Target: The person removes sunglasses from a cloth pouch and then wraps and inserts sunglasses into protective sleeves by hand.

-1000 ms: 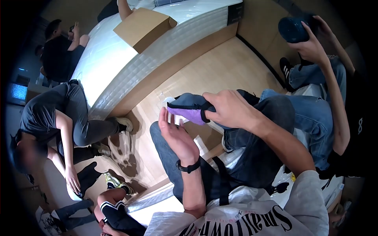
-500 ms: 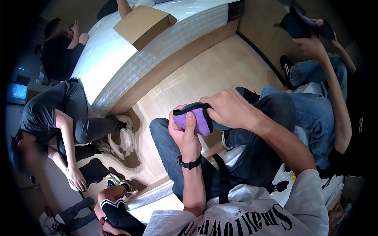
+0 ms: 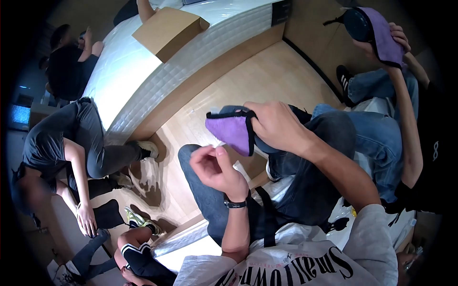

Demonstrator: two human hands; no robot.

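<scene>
My right hand (image 3: 276,126) grips a small purple fabric pouch with black edging (image 3: 232,130), holding it up over my raised knee. My left hand (image 3: 215,169), with a black band on its wrist, hovers just below the pouch, fingers loosely curled and holding nothing. I sit in dark jeans and a white printed shirt.
A person beside me on the right holds a similar purple-and-dark pouch (image 3: 377,31) up high. A white mattress (image 3: 143,62) with a cardboard box (image 3: 164,29) on it lies ahead. Several people sit or crouch on the wooden floor (image 3: 248,81) at left.
My left hand has let go of the pouch and dropped below it. My right hand has lifted and turned the pouch, showing its purple side. The person on the right raised theirs.
</scene>
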